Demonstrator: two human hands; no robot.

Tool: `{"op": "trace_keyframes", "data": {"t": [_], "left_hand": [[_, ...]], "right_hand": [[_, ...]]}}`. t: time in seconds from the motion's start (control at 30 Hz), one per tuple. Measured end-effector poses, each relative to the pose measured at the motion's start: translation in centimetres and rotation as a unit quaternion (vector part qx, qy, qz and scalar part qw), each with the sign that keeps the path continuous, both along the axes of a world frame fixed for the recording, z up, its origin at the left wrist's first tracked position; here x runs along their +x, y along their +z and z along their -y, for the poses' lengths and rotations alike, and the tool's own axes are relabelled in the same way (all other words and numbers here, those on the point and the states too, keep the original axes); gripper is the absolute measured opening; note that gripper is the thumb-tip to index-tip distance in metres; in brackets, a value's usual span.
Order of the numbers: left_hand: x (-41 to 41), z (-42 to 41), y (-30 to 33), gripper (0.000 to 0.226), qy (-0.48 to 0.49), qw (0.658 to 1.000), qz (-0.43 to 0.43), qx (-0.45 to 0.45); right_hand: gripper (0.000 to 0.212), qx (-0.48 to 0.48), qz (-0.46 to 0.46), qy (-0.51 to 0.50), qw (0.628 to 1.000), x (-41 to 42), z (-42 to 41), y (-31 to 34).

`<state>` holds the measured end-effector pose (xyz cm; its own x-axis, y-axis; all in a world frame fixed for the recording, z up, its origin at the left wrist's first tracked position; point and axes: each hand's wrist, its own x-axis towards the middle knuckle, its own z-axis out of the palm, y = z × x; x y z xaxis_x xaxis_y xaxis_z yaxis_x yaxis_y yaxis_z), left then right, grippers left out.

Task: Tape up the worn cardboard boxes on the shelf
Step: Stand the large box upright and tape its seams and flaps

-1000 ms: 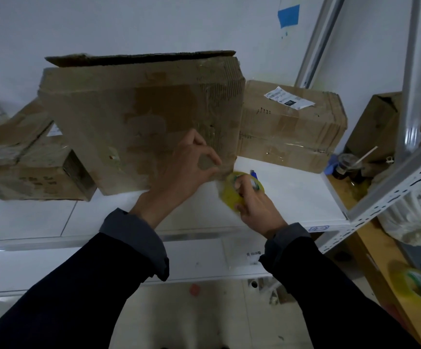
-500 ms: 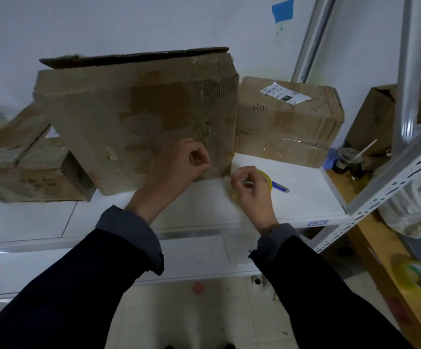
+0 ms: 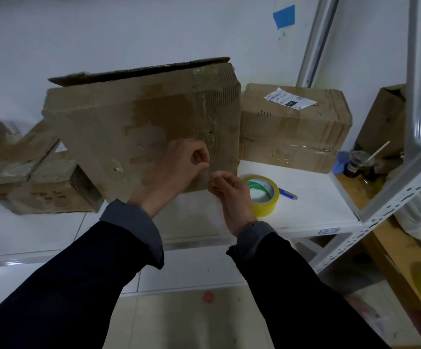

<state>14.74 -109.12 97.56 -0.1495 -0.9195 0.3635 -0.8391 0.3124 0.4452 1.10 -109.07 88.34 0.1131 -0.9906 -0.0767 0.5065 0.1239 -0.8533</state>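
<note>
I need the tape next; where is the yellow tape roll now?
The tape roll lies flat on the white shelf, just right of the right hand, in front of the big box, with a blue pen beside it.

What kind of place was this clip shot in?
Likely a storeroom: worn cardboard boxes on a white metal shelf, a labelled parcel box, and a tape roll lying ready.

Both forearms extended forward, converging toward 12 o'clock. Left hand (image 3: 179, 170) curled, thumb meeting fingertips. Right hand (image 3: 232, 192) pinched shut, knuckles at 1 o'clock.
</note>
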Motion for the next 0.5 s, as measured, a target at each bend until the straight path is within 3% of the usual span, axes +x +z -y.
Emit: {"op": "trace_keyframes", "data": {"t": [0.2,0.5], "left_hand": [[0.1,1.7,1.6,0.01,-0.021,0.996,0.048,-0.065],[-0.4,3.9,1.6,0.022,0.003,0.982,0.099,-0.163]], "right_hand": [[0.023,-0.001,0.056,-0.077,0.995,1.0,1.7,0.8],[0.008,-0.004,0.078,-0.115,0.99,2.5,4.5,1.7]]}}
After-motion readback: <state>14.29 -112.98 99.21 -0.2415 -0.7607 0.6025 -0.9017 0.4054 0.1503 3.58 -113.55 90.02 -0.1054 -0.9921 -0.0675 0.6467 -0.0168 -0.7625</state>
